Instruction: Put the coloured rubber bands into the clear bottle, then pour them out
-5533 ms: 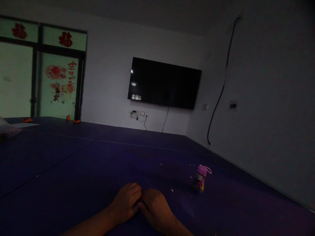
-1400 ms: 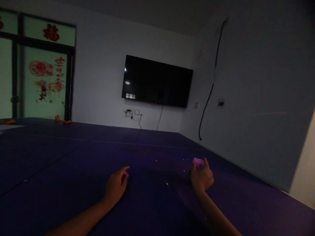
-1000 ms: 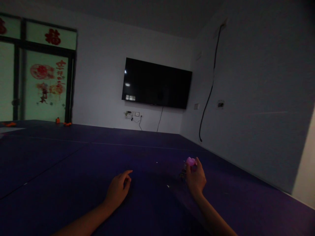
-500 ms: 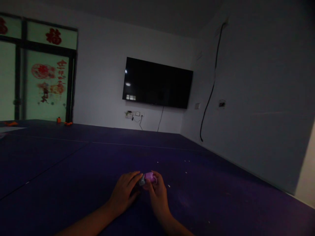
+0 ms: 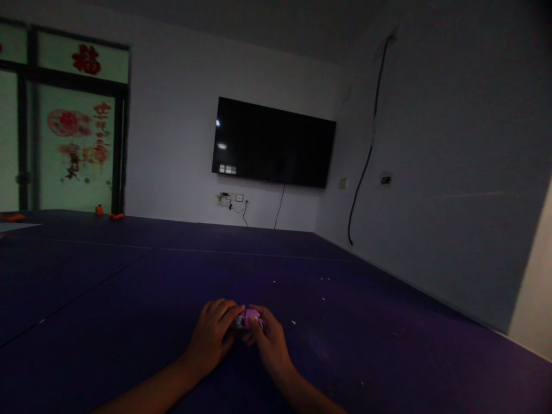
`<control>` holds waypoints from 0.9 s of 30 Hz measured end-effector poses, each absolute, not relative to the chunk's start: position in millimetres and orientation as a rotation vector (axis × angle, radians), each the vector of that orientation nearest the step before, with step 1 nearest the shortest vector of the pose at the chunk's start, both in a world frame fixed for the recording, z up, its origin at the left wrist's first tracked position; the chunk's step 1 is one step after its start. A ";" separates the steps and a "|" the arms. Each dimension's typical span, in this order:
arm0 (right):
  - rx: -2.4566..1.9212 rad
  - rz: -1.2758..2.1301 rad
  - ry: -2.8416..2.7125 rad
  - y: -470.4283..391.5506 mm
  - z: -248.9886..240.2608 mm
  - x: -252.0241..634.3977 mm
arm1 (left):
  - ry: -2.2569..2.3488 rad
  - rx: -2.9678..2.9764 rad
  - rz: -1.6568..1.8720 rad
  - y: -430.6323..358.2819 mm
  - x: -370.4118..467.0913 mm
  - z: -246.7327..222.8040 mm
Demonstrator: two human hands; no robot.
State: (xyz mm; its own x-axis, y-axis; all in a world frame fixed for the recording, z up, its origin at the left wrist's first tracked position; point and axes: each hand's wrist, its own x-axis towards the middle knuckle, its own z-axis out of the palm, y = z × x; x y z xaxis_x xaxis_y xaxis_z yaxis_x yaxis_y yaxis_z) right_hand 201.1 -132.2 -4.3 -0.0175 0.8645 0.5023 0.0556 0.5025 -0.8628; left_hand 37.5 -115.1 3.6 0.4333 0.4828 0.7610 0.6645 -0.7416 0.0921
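— Where do we find the small bottle (image 5: 249, 317) at this moment?

— We see it pinched between our two hands, right in the gap where they meet. Our left hand (image 5: 214, 333) curls over it from its side, fingers (image 5: 226, 311) bent down across the near end, and our right hand (image 5: 267, 340) closes on it from the other side. Both hands are wrapped on the bottle, low over the dark purple floor mat (image 5: 129, 299); we cannot tell whether it touches the mat.

— How does it look to us?

— Only a little shows. We make out a pink rounded part between the fingertips and a paler, greyish bit just toward the left hand. The rest is covered by our fingers, and the room is dim, so we cannot read any label or tell which way it lies.

— What lies beyond the hands?

— A few pale specks (image 5: 293, 322) sit on the mat just past the right hand. Well beyond both hands, a black television (image 5: 272, 142) hangs on the wall, and far off past the left hand stands a glass door (image 5: 73, 149) with red paper cuttings.
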 end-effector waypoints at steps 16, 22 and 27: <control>-0.874 0.622 -1.622 -129.6 -10.0 205.3 | -1.088 -2.512 -1.191 -110.6 38.8 3.7; -0.838 0.567 -1.662 -128.5 -11.5 206.5 | -1.131 -2.532 -1.194 -108.0 40.9 1.8; -0.854 0.559 -1.681 -127.1 -11.5 207.1 | -1.145 -2.552 -1.189 -106.9 41.3 0.5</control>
State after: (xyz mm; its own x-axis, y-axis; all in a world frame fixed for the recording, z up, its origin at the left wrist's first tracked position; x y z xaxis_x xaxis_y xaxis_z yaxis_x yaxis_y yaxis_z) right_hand 207.1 -127.1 -11.5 -0.1247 0.7766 0.6175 0.2518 0.6268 -0.7374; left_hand 41.3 -106.9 0.5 0.4118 0.5913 0.6934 0.6709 -0.7116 0.2084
